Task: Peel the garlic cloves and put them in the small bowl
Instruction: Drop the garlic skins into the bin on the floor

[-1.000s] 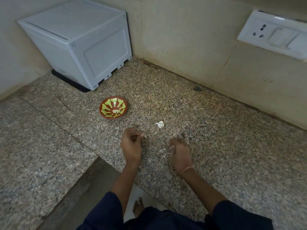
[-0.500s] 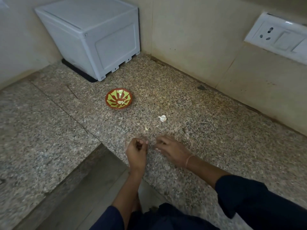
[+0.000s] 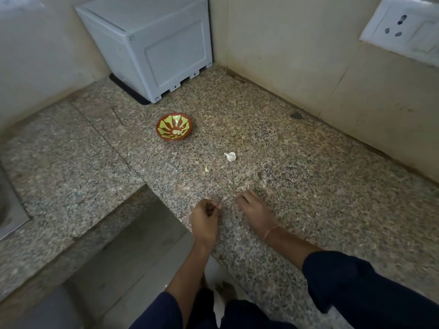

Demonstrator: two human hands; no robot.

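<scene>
Your left hand (image 3: 205, 219) sits in the lower middle of the frame, just above the counter's (image 3: 308, 186) near edge. Its fingers are curled in tight against the thumb, making a closed fist with a dark hollow at the top. Whether anything is pinched inside it, I cannot tell; the hollow is too dim and small to read. Your right hand (image 3: 255, 210) lies just to the right of it, near but apart. It is palm down with the fingers loosely stretched toward the left, the fingertips resting on the speckled stone and gripping nothing. A thin thread band (image 3: 270, 231) circles that wrist, and both dark blue sleeves (image 3: 356, 293) are pushed back along the forearms. Above your hands, near the middle of the frame, a white garlic piece (image 3: 230, 156) lies by itself on the counter. A pale scrap (image 3: 207, 169), either a clove or a bit of skin, lies just below and to the left of it. Neither one touches your hands. Further up and to the left stands the small bowl (image 3: 174, 126), red-brown with a yellow-green pattern. It is upright, well apart from both hands, and has a few pale bits (image 3: 177, 132) at its bottom. A white boxy appliance (image 3: 152, 43) fills the corner at the upper left of the frame. A wall socket (image 3: 401, 27) shows at the upper right.
</scene>
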